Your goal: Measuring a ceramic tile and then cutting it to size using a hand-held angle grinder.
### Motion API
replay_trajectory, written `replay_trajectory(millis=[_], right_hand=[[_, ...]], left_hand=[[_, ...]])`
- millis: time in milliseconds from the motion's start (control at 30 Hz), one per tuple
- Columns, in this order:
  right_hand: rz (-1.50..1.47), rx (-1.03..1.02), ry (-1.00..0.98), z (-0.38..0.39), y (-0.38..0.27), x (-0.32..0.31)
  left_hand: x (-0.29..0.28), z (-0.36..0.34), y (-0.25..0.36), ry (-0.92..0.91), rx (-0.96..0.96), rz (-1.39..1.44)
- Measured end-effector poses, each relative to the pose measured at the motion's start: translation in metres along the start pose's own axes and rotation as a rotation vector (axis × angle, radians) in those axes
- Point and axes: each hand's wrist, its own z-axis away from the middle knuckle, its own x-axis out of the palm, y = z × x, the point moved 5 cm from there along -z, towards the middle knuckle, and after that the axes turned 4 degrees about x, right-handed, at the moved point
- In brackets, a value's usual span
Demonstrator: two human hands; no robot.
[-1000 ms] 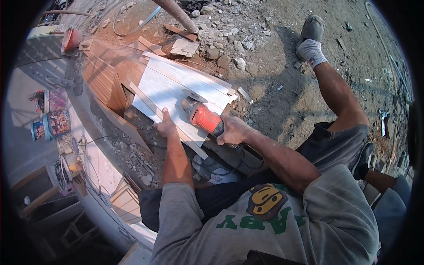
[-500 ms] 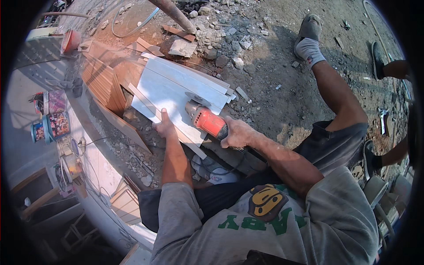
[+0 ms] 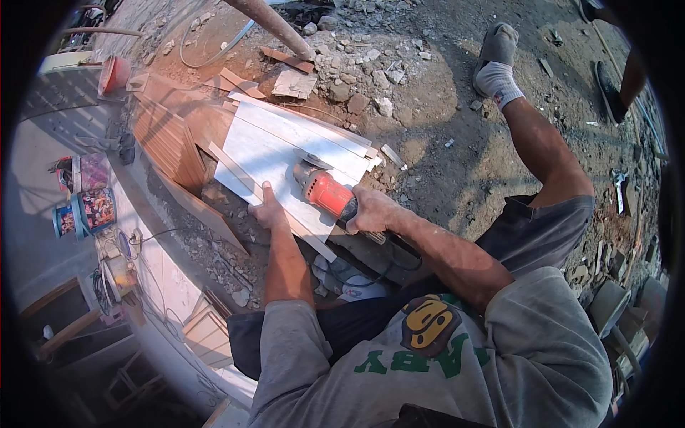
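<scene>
Patterned buckets: a pink one (image 3: 90,172) and a blue-rimmed one (image 3: 98,209) sit together at the left; dark odds and ends show at the pink one's mouth, but I can't make out the other's contents.
Red bucket: farther off (image 3: 113,75), its inside unclear to me.
Left hand: (image 3: 269,207) clasps the near-left edge of the white tile (image 3: 285,167), thumb on top by a narrow strip (image 3: 230,162).
Right hand: (image 3: 374,211) is wrapped around the rear of the red grinder (image 3: 330,195).
Grinder: over the tile, disc near its far-right side; contact can't be told.
Edges: brown tiles (image 3: 168,139) crowd the left; bare dirt (image 3: 442,167) opens rightward.
Changed: a passer-by's shoe (image 3: 609,93) remains at right, while the lower one, seen half a second ago, has left its spot.
</scene>
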Motion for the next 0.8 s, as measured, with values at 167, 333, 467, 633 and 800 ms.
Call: replay_trajectory(millis=[167, 333, 467, 633, 800], right_hand=[[-0.039, -0.063, 0.017, 0.013, 0.001, -0.002], [-0.049, -0.049, 0.009, 0.03, 0.002, -0.006], [-0.072, -0.063, -0.002, 0.04, 0.003, -0.01], [-0.008, -0.071, 0.0, 0.049, 0.007, -0.009], [-0.105, -0.048, -0.013, 0.061, -0.005, -0.02]], left_hand=[[0.004, -0.016, -0.01, -0.003, 0.015, -0.054], [0.001, -0.013, -0.008, 0.009, -0.012, -0.133], [0.002, -0.005, 0.0, -0.016, 0.01, -0.065], [0.003, -0.013, -0.005, -0.03, -0.003, -0.075], [0.003, -0.01, -0.007, -0.019, 0.027, 0.036]])
